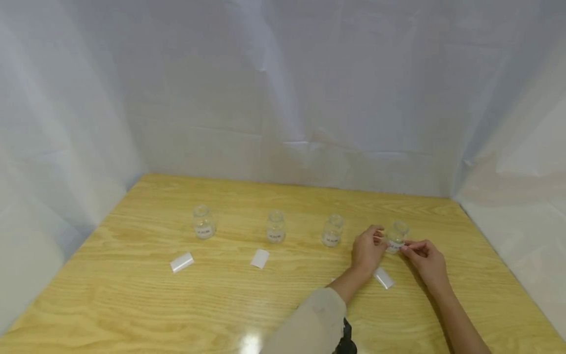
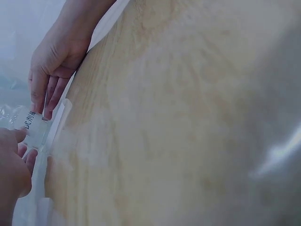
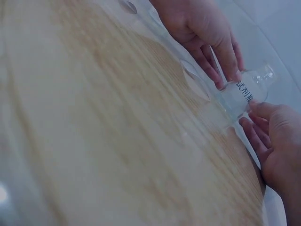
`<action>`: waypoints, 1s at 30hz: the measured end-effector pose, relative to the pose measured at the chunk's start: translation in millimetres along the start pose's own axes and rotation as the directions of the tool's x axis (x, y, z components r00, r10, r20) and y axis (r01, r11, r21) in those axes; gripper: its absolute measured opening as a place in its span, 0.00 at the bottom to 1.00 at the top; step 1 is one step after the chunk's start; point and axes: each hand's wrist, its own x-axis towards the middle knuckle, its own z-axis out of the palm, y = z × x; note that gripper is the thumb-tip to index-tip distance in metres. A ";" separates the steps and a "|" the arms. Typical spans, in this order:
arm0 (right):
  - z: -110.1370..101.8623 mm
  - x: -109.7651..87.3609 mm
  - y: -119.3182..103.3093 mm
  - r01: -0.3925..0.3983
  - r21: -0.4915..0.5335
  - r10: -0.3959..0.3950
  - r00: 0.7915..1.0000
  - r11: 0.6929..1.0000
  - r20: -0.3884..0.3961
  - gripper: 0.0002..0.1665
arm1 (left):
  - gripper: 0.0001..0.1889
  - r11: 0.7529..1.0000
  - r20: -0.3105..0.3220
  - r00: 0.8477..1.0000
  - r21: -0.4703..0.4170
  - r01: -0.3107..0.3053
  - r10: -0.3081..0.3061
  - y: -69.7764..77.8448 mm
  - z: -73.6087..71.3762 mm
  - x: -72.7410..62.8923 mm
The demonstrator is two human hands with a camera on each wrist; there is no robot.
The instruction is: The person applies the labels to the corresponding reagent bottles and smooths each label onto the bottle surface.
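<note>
A small clear glass reagent bottle (image 1: 400, 230) stands upright at the right end of a row on the table. Around its front runs a white label (image 3: 244, 92) with dark printed characters. My left hand (image 1: 368, 250) holds the bottle's left side, its thumb on the label's edge. From the right, my right hand (image 1: 427, 261) pinches the bottle, thumb at the label's other end. Both thumbs on the label also show in the left wrist view, where the bottle (image 2: 35, 129) sits at the left edge. Parts of the fingers are hidden behind the glass.
Three similar labelled bottles stand to the left: a far-left bottle (image 1: 203, 221), a middle bottle (image 1: 276, 226) and a nearer bottle (image 1: 332, 229). White slips lie in front: a left slip (image 1: 182, 262), a middle slip (image 1: 260, 258) and a right slip (image 1: 383, 278). White sheeting (image 1: 283, 98) encloses the wooden table (image 1: 177, 309).
</note>
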 end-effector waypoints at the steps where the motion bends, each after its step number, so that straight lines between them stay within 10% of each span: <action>1: 0.1 0.1 1.1 0.011 0.065 -0.012 1.000 0.998 0.008 0.14 | 0.17 1.000 0.011 1.000 0.005 -0.007 0.007 -0.2 0.1 0.1; 5: 0.9 -0.7 5.0 0.072 0.185 -0.083 0.995 0.980 0.054 0.16 | 0.21 0.997 0.049 0.998 0.062 -0.048 0.045 -1.5 -0.7 -0.7; 15: -3.3 -1.3 -0.4 0.043 -0.069 -0.034 0.991 0.997 0.128 0.26 | 0.20 0.990 0.124 0.987 0.083 -0.114 0.103 -3.0 -3.4 2.4; 30: -5.1 -1.5 4.0 0.054 0.025 -0.056 0.992 0.998 0.111 0.18 | 0.15 0.987 0.160 0.977 -0.098 -0.126 0.140 -7.8 -12.3 5.0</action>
